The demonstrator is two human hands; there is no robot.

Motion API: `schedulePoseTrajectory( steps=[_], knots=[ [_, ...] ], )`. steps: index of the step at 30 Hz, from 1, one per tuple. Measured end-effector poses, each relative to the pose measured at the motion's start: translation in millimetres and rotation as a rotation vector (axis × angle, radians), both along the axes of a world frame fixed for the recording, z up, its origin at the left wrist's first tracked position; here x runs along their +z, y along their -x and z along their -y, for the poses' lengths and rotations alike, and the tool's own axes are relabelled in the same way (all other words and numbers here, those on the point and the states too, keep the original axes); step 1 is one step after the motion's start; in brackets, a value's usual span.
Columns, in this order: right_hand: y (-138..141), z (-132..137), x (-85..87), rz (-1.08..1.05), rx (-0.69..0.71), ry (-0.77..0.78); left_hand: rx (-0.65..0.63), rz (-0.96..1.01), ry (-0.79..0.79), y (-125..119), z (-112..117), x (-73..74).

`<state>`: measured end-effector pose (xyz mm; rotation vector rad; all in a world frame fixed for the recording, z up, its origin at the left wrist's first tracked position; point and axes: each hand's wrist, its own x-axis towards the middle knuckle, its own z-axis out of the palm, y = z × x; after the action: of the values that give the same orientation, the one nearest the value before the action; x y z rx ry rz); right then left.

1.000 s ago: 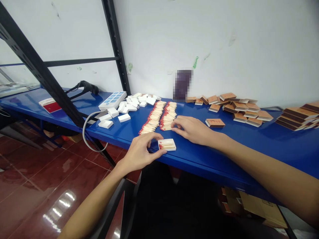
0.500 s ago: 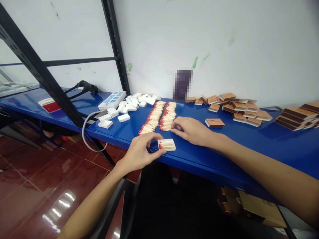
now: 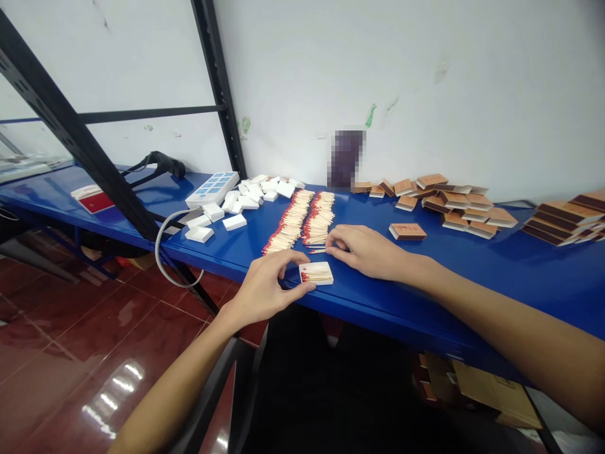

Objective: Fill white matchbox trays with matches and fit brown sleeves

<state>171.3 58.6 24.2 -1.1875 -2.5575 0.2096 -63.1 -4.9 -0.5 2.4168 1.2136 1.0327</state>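
My left hand [image 3: 269, 284] curls its thumb and fingers around the left end of a white matchbox tray [image 3: 325, 282] at the table's front edge. Several red-tipped matches [image 3: 316, 275] lie in the tray, heads to the left. Just behind and to the right, my right hand [image 3: 357, 247] pinches the plain ends of a few matches [image 3: 317, 250] at the near end of the right-hand row of matches [image 3: 320, 221]. How many it holds is hidden by the fingers. A second row of matches [image 3: 292, 224] runs alongside to the left.
White trays [image 3: 248, 200] lie heaped at the back left by a power strip [image 3: 213, 189]. One matchbox sleeve [image 3: 407, 232] is right of my right hand; more sleeves [image 3: 454, 202] pile behind it. A black shelf post [image 3: 89, 145] rises at the left.
My right hand has drawn a few matches slightly toward me, apart from the near end of the row. My left hand and the tray have stayed in place.
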Motion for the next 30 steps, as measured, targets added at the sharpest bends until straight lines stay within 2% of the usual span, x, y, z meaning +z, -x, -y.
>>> schedulePoseTrajectory(
  steps=[5, 12, 20, 30],
  knots=[
    [5, 5, 2.3, 0.004, 0.031, 0.068, 0.0, 0.003, 0.008, 1, 0, 0.0],
    [5, 8, 1.5, 0.046, 0.012, 0.064, 0.007, 0.013, 0.028, 0, -1, -0.1],
    [1, 12, 14.9, -0.035, 0.012, 0.036, 0.01, 0.025, 0.051, 0, -1, 0.1],
    [1, 15, 13.6, 0.041, 0.131, 0.122, -0.061, 0.002, 0.063, 6, -1, 4.3]
  ],
)
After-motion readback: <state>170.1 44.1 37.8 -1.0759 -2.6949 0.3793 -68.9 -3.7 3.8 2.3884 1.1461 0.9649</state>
